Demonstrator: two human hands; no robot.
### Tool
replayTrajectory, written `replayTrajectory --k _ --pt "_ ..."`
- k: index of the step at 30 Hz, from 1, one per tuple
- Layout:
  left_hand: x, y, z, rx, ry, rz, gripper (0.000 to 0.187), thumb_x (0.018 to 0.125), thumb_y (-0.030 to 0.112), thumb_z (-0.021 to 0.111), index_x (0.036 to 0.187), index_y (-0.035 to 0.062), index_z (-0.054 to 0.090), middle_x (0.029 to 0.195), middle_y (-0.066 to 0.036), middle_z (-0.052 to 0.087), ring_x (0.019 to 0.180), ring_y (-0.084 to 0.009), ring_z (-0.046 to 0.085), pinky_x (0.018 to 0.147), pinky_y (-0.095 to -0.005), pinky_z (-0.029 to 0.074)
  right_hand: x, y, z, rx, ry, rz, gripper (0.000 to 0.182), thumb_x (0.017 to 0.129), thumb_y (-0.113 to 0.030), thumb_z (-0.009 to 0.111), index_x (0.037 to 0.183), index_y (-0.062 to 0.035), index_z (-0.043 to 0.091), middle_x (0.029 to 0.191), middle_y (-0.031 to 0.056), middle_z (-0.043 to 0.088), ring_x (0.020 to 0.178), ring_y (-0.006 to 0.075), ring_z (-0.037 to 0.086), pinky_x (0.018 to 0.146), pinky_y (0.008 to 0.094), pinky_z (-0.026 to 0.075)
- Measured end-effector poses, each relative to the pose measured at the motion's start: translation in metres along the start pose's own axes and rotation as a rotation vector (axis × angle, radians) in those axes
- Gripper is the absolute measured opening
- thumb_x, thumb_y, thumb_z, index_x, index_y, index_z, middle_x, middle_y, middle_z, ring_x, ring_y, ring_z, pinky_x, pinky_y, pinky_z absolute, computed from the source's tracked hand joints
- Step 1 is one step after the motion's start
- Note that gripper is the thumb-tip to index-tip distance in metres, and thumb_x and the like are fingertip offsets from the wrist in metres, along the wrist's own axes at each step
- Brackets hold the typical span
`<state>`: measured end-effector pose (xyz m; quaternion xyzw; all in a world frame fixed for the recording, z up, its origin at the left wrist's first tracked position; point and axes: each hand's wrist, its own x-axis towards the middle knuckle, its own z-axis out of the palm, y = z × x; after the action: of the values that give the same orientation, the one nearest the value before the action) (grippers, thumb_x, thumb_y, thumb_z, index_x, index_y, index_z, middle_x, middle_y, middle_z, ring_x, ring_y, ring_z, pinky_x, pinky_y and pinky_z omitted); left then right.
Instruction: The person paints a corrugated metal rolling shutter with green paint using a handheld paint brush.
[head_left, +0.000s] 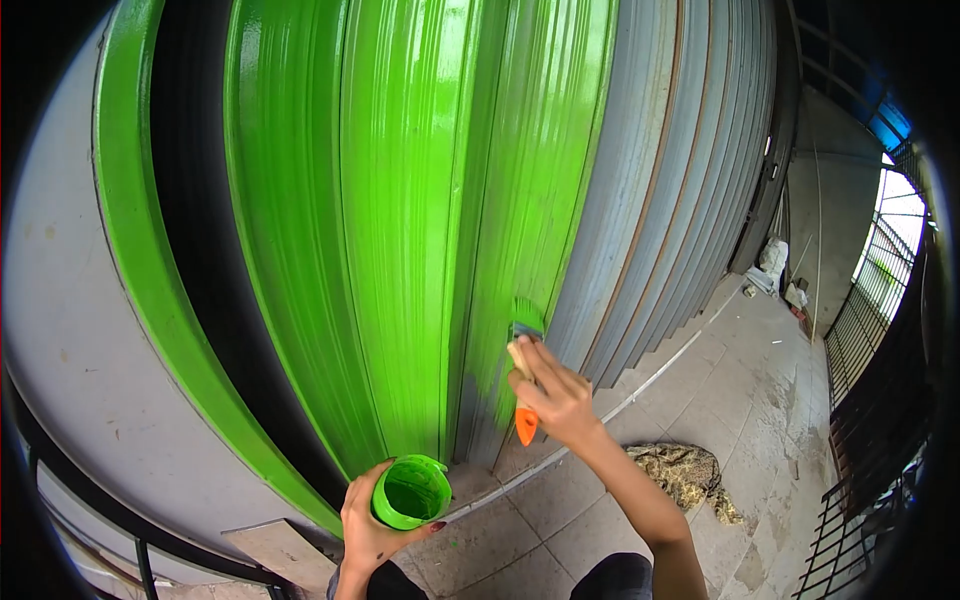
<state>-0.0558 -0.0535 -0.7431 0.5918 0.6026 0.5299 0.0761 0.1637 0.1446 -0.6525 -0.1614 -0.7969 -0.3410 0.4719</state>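
My right hand point(560, 395) grips a paintbrush point(525, 370) by its pale handle with an orange end. The green-loaded bristles press on a corrugated metal panel point(410, 220), low on a fold next to the bare grey part. Wet-looking green paint covers the panel's left and middle folds; thin, streaky patches show near its bottom. My left hand point(365, 525) is wrapped round a small green paint tub point(412, 490), held tilted below the panel. Dark green paint shows inside it, and green smears coat its rim.
Unpainted grey folds point(680, 190) continue to the right. On the tiled floor point(590, 530) lies a crumpled patterned cloth point(685, 475). A board point(283, 555) leans at lower left. Bars of a metal grille point(865, 340) stand at far right; rubble and bags point(773, 265) sit in the far corner.
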Motion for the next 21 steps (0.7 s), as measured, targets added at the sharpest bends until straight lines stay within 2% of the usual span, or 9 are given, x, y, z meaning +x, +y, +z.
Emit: replayTrajectory --k 3,6,8,10,13,14,18,21 --pt "0.002 0.001 0.001 -0.041 0.006 -0.006 0.087 0.043 0.027 0.096 0.118 0.0026 0.059 0.11 -0.012 0.067 0.101 -0.0315 0.063 0.092 -0.0411 0.049 0.015 0.001 0.003 -0.035 0.027 -0.029 0.011 0.08 -0.011 0.068 0.079 -0.0096 0.057 0.111 0.0211 0.067 0.096 0.029 0.07 0.07 0.031 0.062" --pt "0.001 0.002 0.001 -0.063 0.008 -0.007 0.087 0.044 0.027 0.096 0.118 0.0021 0.059 0.11 -0.013 0.067 0.101 -0.0315 0.063 0.092 -0.041 0.049 -0.044 -0.026 0.037 -0.081 -0.129 -0.083 0.011 0.08 -0.013 0.067 0.077 -0.0103 0.057 0.109 0.0225 0.067 0.098 0.0313 0.069 0.074 0.0316 0.061" --pt "0.0 0.003 -0.001 -0.053 0.011 0.002 0.087 0.044 0.027 0.096 0.119 0.0019 0.059 0.11 -0.013 0.067 0.101 -0.0315 0.063 0.092 -0.0408 0.049 -0.096 -0.053 0.052 0.0 -0.264 -0.08 0.007 0.078 -0.013 0.066 0.078 -0.0119 0.059 0.11 0.0231 0.066 0.096 0.0316 0.069 0.074 0.0321 0.061" --pt "0.0 0.003 -0.002 -0.065 0.006 0.006 0.087 0.044 0.028 0.096 0.119 0.0018 0.059 0.11 -0.013 0.067 0.101 -0.0314 0.063 0.092 -0.0408 0.049 -0.135 -0.073 0.059 0.101 -0.455 -0.141 0.006 0.076 -0.012 0.065 0.08 -0.0116 0.06 0.113 0.0225 0.064 0.092 0.0297 0.069 0.067 0.0332 0.061" --pt "-0.002 0.0 -0.002 -0.086 -0.003 0.007 0.087 0.045 0.028 0.095 0.119 0.0018 0.059 0.111 -0.013 0.067 0.101 -0.0314 0.064 0.092 -0.041 0.049 -0.144 -0.082 0.058 0.282 -0.799 -0.004 0.008 0.074 -0.009 0.065 0.079 -0.0094 0.059 0.114 0.0208 0.064 0.088 0.028 0.069 0.061 0.0338 0.06" --pt "-0.003 0.0 -0.002 -0.093 -0.004 0.004 0.087 0.045 0.028 0.095 0.119 0.0018 0.058 0.111 -0.013 0.067 0.101 -0.0314 0.064 0.092 -0.0411 0.049 -0.142 -0.077 0.061 0.281 -0.714 -0.002 0.007 0.075 -0.008 0.065 0.079 -0.009 0.059 0.115 0.0203 0.064 0.089 0.0274 0.07 0.06 0.0341 0.06" --pt "-0.002 0.003 -0.004 -0.114 -0.006 -0.003 0.087 0.046 0.029 0.095 0.119 0.0022 0.059 0.11 -0.014 0.067 0.1 -0.0315 0.064 0.09 -0.0415 0.05 -0.035 -0.025 0.037 0.207 -0.383 0.045 0.007 0.078 -0.006 0.065 0.083 -0.009 0.061 0.115 0.018 0.064 0.092 0.0253 0.071 0.058 0.0341 0.059" --pt "-0.003 0.0 -0.005 -0.089 -0.002 -0.001 0.087 0.045 0.03 0.096 0.119 0.0023 0.059 0.109 -0.014 0.067 0.1 -0.0314 0.064 0.089 -0.0415 0.05 0.024 0.001 0.001 -0.016 -0.089 -0.022 0.008 0.08 -0.007 0.066 0.08 -0.0094 0.058 0.116 0.0183 0.065 0.095 0.0256 0.071 0.062 0.0306 0.061"
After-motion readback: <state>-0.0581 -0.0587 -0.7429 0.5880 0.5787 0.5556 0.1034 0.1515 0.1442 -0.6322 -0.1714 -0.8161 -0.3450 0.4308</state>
